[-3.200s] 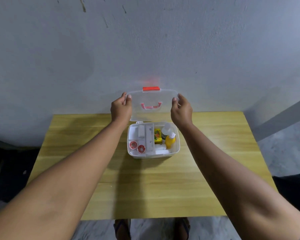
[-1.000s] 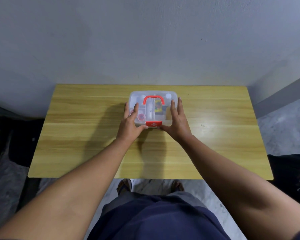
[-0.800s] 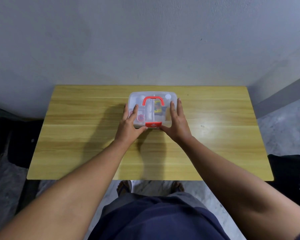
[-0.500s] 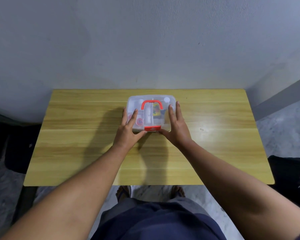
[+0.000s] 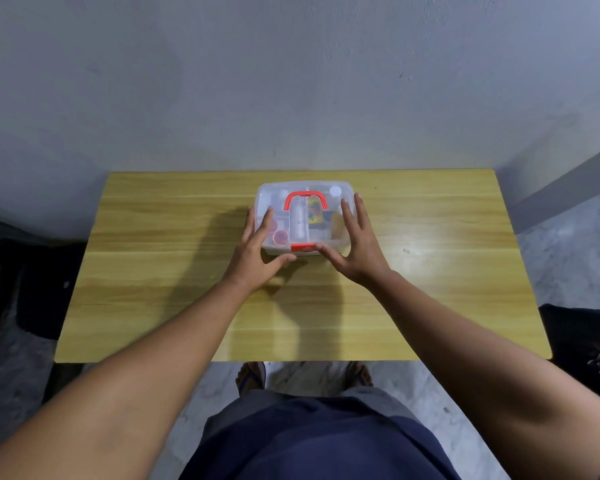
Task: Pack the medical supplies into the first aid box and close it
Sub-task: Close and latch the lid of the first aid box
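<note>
Clear first aid box (image 5: 303, 216) closed, hands flanking.

Worktop (image 5: 174, 271): light wood-grain surface, long edge set against the wall (image 5: 291, 81). Wall: plain grey-white plaster, faintly marked. Floor (image 5: 568, 258): grey mottled stone. A grey skirting strip (image 5: 568, 181) runs along the right-hand wall. A bright reflection lies on the worktop's right half.

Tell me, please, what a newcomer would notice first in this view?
The eye lands on the clear first aid box toward the far middle of the wooden table, lid down, its red handle lying flat on top and a red latch at the near edge. The left hand and right hand lie open at its two sides, fingers spread over the lid.
</note>
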